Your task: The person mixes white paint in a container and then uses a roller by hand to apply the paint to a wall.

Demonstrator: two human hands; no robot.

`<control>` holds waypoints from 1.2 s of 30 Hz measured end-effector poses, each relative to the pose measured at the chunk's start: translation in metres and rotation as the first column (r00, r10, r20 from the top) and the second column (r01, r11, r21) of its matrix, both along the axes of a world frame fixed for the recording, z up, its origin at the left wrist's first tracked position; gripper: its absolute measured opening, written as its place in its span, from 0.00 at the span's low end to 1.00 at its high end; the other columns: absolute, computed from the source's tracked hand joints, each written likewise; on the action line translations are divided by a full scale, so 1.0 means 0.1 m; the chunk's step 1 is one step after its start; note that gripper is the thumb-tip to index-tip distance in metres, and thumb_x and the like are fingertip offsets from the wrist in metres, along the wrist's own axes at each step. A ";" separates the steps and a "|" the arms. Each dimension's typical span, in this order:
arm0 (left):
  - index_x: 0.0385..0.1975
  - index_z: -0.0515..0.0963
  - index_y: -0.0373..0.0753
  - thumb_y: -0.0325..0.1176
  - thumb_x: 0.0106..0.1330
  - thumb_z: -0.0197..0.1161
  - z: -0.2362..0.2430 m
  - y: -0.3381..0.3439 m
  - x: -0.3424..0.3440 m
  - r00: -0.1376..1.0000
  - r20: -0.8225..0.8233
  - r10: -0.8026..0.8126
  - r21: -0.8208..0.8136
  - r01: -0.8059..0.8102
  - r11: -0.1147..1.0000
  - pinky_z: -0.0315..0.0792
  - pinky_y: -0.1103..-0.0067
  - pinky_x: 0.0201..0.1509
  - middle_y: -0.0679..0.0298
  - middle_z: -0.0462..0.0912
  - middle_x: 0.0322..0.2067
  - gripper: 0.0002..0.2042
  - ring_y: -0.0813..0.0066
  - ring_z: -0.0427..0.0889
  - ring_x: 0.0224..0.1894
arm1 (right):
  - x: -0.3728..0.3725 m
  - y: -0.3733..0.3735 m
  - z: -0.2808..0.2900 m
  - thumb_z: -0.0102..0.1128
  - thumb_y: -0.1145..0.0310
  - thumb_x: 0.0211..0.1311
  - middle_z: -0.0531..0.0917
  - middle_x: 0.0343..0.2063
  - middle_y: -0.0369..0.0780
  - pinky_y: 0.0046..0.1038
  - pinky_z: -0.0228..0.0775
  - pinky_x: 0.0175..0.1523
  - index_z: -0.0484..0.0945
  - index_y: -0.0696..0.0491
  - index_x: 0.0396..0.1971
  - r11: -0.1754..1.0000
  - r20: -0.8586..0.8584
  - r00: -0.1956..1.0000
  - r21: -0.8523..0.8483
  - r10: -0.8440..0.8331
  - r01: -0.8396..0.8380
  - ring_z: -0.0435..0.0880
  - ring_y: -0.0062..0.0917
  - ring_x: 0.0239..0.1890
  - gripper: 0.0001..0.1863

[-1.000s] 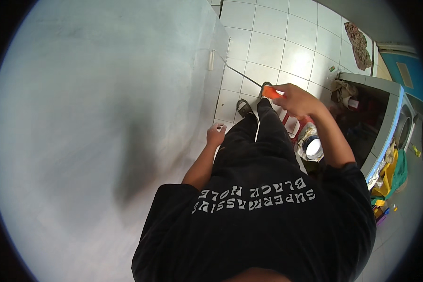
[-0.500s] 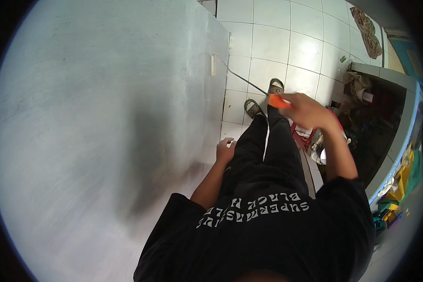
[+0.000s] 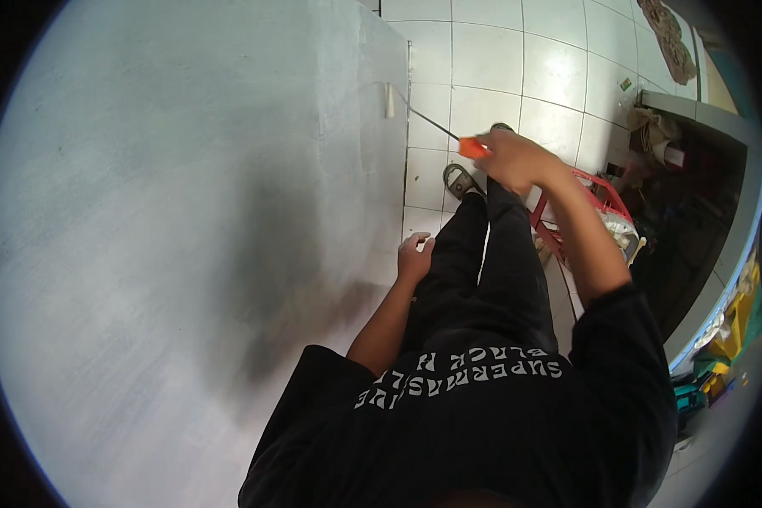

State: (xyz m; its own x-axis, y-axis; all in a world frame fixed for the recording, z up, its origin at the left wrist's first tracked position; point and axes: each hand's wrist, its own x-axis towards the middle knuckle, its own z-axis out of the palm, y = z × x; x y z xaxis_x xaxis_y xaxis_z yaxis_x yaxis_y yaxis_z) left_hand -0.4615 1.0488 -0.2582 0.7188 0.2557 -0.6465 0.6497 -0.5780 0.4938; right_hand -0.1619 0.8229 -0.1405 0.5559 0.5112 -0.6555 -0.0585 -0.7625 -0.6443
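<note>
Mini paint roller (image 3: pixel 434 124) is probably light: stiff, slightly springy wire, soft cream sleeve (image 3: pixel 389 101) at 10 o'clock from the right hand (image 3: pixel 516 159), apparently against the grey wall (image 3: pixel 144 212). Grab the orange handle (image 3: pixel 472 148), as those wrapped fingers do. Left hand (image 3: pixel 415 256), 7 o'clock, is loosely curled, looks empty.

Brown crumpled cloth (image 3: pixel 669 42) is lying on white tiled floor (image 3: pixel 487 52); small green scrap (image 3: pixel 626 85) is lying near the desk (image 3: pixel 726 279); beige bundle (image 3: pixel 654 127) is sitting at desk's open side; yellow material (image 3: pixel 741 315) is showing beyond its blue edge; red plastic frame (image 3: pixel 611 196) is standing beside desk.
</note>
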 end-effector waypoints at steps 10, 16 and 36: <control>0.43 0.81 0.38 0.40 0.64 0.62 0.02 0.04 0.01 0.985 0.061 -0.161 0.069 0.157 0.985 0.72 0.67 0.53 0.54 0.83 0.42 0.14 0.57 0.80 0.47 | 0.13 -0.19 0.19 0.56 0.64 0.58 0.83 0.33 0.52 0.36 0.74 0.39 0.74 0.60 0.49 0.997 -0.161 0.985 -0.012 0.067 -0.070 0.84 0.39 0.32 0.21; 0.42 0.81 0.40 0.41 0.63 0.63 0.10 0.05 0.09 0.998 -0.048 -0.047 0.005 0.047 0.999 0.70 0.66 0.55 0.55 0.83 0.41 0.14 0.56 0.79 0.48 | 0.28 0.38 -1.03 0.53 0.75 0.44 0.76 0.13 0.51 0.35 0.65 0.17 0.71 0.67 0.13 0.990 -0.317 0.939 -0.008 -0.133 0.138 0.79 0.37 0.13 0.10; 0.45 0.81 0.40 0.42 0.66 0.62 0.18 -0.05 0.37 0.991 -0.135 0.027 -0.036 -0.032 0.999 0.72 0.67 0.55 0.56 0.83 0.43 0.15 0.60 0.80 0.48 | 0.26 0.56 -2.29 0.56 0.78 0.48 0.74 0.12 0.47 0.37 0.63 0.16 0.72 0.66 0.15 0.992 -0.436 0.891 -0.042 -0.127 0.121 0.74 0.32 0.12 0.08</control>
State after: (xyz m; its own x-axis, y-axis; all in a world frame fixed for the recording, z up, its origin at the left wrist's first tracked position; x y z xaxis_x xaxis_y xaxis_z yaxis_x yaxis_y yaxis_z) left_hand -0.4247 1.0436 -0.2406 0.6174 0.2495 -0.7461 0.7282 -0.5399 0.4221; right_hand -0.1360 0.8789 -0.3690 0.2705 0.4467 -0.8528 -0.4261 -0.7388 -0.5222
